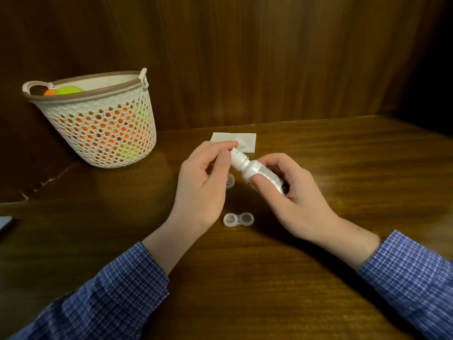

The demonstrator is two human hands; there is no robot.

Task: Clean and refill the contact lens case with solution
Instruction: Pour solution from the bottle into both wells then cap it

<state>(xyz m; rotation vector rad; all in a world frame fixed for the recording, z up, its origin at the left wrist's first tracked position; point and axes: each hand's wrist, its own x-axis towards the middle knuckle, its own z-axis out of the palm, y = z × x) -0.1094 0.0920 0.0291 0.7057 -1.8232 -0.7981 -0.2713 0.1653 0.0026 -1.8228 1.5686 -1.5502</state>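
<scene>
While the right hand grips the solution bottle, nozzle toward ten o'clock, left fingers pinch its cap; the open lens case lies at six o'clock.

A white perforated plastic basket with a brown rim and two loop handles stands on the dark brown wooden table, against the dark wood-panelled wall. Orange and yellow-green round things fill it. A grey flat object pokes in at the left edge.
</scene>
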